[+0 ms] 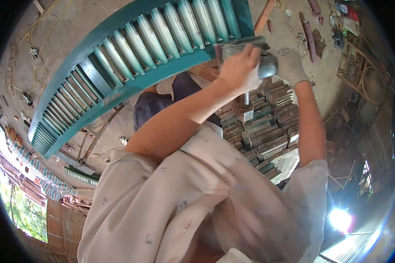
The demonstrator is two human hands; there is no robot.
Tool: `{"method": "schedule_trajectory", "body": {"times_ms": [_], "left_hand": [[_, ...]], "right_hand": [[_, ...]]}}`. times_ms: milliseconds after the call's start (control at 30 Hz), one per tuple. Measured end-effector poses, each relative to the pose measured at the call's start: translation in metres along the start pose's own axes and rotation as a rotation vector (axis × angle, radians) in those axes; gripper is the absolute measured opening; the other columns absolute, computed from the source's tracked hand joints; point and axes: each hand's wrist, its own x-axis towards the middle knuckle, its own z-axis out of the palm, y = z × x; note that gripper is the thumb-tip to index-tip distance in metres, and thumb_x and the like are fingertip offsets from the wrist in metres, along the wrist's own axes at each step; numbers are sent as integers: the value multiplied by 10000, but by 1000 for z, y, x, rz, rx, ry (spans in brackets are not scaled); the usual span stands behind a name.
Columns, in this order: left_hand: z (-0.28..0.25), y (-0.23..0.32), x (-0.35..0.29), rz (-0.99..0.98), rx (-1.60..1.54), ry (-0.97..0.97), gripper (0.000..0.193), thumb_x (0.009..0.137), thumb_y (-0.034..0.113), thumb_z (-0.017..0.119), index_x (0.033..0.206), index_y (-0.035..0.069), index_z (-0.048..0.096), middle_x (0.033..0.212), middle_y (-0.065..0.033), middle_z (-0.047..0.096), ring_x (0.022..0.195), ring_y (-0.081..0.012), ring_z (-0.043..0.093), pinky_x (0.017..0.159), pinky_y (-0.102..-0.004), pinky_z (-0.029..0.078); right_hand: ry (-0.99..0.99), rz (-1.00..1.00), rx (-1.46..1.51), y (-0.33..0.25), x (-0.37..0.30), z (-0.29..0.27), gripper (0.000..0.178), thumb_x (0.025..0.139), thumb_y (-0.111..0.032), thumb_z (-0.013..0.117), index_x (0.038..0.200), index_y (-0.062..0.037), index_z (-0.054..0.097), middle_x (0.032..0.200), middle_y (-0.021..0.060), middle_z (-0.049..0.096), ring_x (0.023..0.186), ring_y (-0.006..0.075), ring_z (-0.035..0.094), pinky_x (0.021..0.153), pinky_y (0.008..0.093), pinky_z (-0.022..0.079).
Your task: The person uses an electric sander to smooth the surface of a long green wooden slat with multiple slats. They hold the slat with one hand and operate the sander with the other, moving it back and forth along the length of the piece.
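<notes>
A long teal slatted panel [158, 76], like a louvred shutter, curves across the upper left, its larger slats pale and worn. At its right end is a dark grey boxy thing with a rounded body [268, 67], perhaps a power tool; its exact kind is unclear. My left hand [243, 65] closes around its near side, partly hiding it. My right hand [293, 66], in a pale glove, is curled at the rounded end, somewhat blurred, its fingertips hidden. Below my left hand shows a short shiny metal rod [246, 97].
Stacked dark wooden strips [263, 127] lie beneath my arms. Yellow cords [38, 65] trail over the floor at left. Reddish-brown rods [310, 41] and a wooden frame [360, 72] lie at right. A bright lamp [339, 220] shines at lower right.
</notes>
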Motion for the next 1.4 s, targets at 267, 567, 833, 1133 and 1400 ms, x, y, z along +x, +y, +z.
{"method": "schedule_trajectory", "body": {"times_ms": [267,567,833,1133,1400], "left_hand": [[-28,-14,-35,-54,74,13,792,650,236,948,1344,8,641,1285,-173,698,1109,-380,761,886,-464,668],[-163,-91,-177,-87,265,54,828,612,186,1013,1349,-6,689,1328,-207,740,1197,-382,751,1043,-431,612],[-263,-92,-238,-5,470,-152,719,772,311,969,1362,6,693,1313,-211,724,1215,-400,714,1085,-469,554],[-157,-93,-142,313,613,-39,464,1051,155,661,1501,59,601,1487,-193,664,1370,-384,650,1169,-461,530],[-22,-152,-111,465,934,-210,973,1002,335,761,1733,-27,231,1826,-240,205,1706,-385,183,1392,-530,159]], "right_hand": [[37,-141,130,-41,12,-9,303,845,-192,746,1140,-176,810,1046,126,813,1034,339,786,893,503,606],[155,-247,346,-266,54,-26,200,904,-228,691,891,-129,864,951,152,833,925,342,815,799,487,627],[218,-113,832,-379,17,-11,181,881,-238,719,911,-109,842,963,159,829,934,357,813,818,513,630],[404,950,1189,-337,-194,136,389,854,-374,858,1033,-29,835,968,240,809,935,422,792,805,493,605],[704,1322,1678,-404,-290,228,369,877,-176,863,1094,110,782,1024,107,817,925,196,728,876,365,569]]}}
